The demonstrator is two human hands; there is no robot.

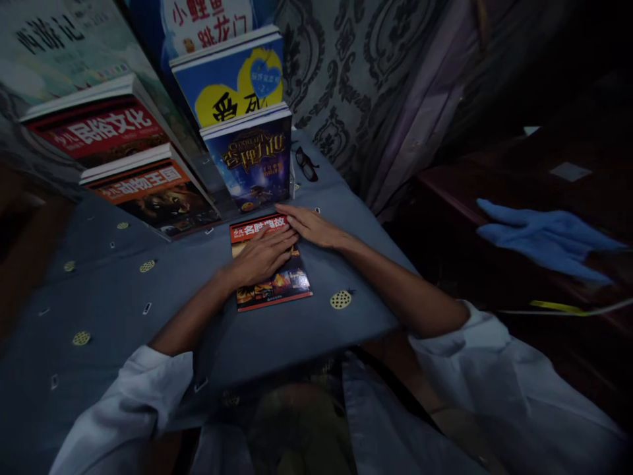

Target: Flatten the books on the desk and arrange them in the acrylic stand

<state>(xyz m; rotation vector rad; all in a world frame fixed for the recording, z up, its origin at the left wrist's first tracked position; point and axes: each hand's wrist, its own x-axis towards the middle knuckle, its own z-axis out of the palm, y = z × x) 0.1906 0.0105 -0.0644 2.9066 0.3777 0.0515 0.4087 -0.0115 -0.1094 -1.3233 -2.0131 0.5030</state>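
Observation:
A book with a red title band and dark pictures (281, 284) lies flat on the blue-grey tablecloth (188, 310). Across its middle rests my left hand (262, 256), palm down with fingers stretched out. My right hand (310, 226) lies flat at the book's upper right corner, its fingertips reaching over the top edge beside the left fingers. Just behind the hands stands an upright dark blue book (254, 165). An orange-titled book with a lion (158, 198) stands to its left.
Farther back stand a red-titled book (99, 132), a yellow and blue book (232, 82) and two larger books. Dark glasses (306, 165) lie at the table's back right. A blue glove (548, 241) rests on a dark red surface at the right. Patterned fabric hangs behind.

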